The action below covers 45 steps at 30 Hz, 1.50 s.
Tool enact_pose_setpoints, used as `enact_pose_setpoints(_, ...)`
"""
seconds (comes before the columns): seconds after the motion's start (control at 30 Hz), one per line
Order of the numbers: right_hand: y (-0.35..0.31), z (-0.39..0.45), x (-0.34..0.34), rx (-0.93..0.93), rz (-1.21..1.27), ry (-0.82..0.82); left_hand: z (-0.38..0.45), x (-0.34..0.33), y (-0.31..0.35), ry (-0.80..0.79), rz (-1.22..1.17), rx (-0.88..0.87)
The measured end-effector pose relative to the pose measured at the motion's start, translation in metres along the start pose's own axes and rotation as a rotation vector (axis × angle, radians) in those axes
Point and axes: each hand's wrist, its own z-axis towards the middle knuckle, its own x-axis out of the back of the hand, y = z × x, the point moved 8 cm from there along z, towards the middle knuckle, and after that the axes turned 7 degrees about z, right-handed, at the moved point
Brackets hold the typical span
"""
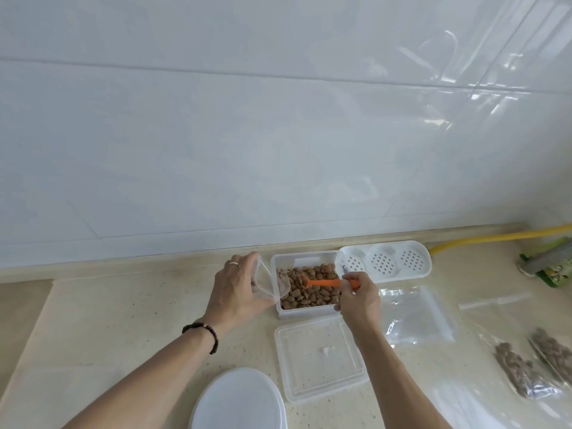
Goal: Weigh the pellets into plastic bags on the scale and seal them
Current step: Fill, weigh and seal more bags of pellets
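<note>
At the counter's back edge, the clear rectangular plastic box [305, 308] holds brown pellets [309, 289]. The left hand [238, 289] grips an open clear plastic bag [267, 281] beside it. The right hand [359, 297] grips an orange plastic spoon [322, 283] over the pellets.

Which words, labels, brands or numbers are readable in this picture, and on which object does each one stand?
No text can be read.
Green packet at the right edge: it has printed graphics, too blurred to read.
Orange scoop, clear tub, its lid, empty bags and filled bags: no visible print.
No scale display is in view.

Brown pellets [309, 287] in clear tub [305, 311]
</note>
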Motion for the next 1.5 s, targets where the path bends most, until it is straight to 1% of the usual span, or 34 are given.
enact_pose_setpoints(0.1, 0.011, 0.003, 0.013, -0.087, 0.091, 0.084, 0.0, 0.0, 0.007, -0.014, 0.015, -0.023)
enact_pose_setpoints(0.23, 0.01, 0.003, 0.036, -0.13, 0.176, 0.144, 0.005, -0.004, 0.016, -0.019, 0.059, -0.052)
enact_pose_setpoints(0.43, -0.018, -0.001, 0.067, -0.064, 0.235, 0.171, 0.014, -0.014, 0.035, -0.009, 0.139, -0.097)
enact_pose_setpoints(0.53, -0.04, -0.007, 0.075, -0.006, 0.26, 0.137, 0.018, -0.018, 0.044, -0.006, 0.169, -0.109)
enact_pose_setpoints(0.6, -0.062, -0.016, 0.072, 0.111, 0.222, 0.082, 0.02, -0.02, 0.05, -0.012, 0.157, -0.112)
enact_pose_setpoints(0.63, -0.076, -0.022, 0.068, 0.206, 0.171, 0.039, 0.02, -0.02, 0.053, -0.008, 0.137, -0.115)
enact_pose_setpoints(0.73, -0.11, -0.046, 0.043, 0.502, -0.072, -0.13, 0.02, -0.019, 0.059, 0.014, 0.055, -0.107)
enact_pose_setpoints(0.8, -0.122, -0.06, 0.034, 0.665, -0.23, -0.158, 0.018, -0.018, 0.06, 0.019, 0.024, -0.103)
enact_pose_setpoints(0.87, -0.13, -0.064, 0.036, 0.743, -0.258, -0.125, 0.016, -0.017, 0.06, 0.023, 0.007, -0.103)
enact_pose_setpoints(0.97, -0.13, -0.057, 0.048, 0.694, -0.164, -0.044, 0.016, -0.017, 0.055, 0.009, -0.004, -0.08)
enact_pose_setpoints(1.1, -0.103, -0.033, 0.065, 0.461, 0.006, 0.074, 0.017, -0.018, 0.043, 0.006, 0.008, -0.056)
enact_pose_setpoints(1.13, -0.092, -0.026, 0.068, 0.401, 0.018, 0.095, 0.016, -0.018, 0.04, 0.009, 0.008, -0.055)
enact_pose_setpoints(1.2, -0.071, -0.015, 0.069, 0.329, -0.053, 0.124, 0.016, -0.017, 0.035, 0.022, 0.012, -0.058)
enact_pose_setpoints(1.33, -0.041, -0.004, 0.054, 0.273, -0.287, 0.085, 0.015, -0.012, 0.024, 0.045, 0.018, -0.049)
enact_pose_setpoints(1.43, -0.026, -0.002, 0.036, 0.245, -0.33, 0.024, 0.013, -0.008, 0.02, 0.064, 0.022, -0.058)
enact_pose_setpoints(1.5, -0.022, -0.003, 0.021, 0.22, -0.318, -0.054, 0.013, -0.006, 0.016, 0.066, 0.026, -0.06)
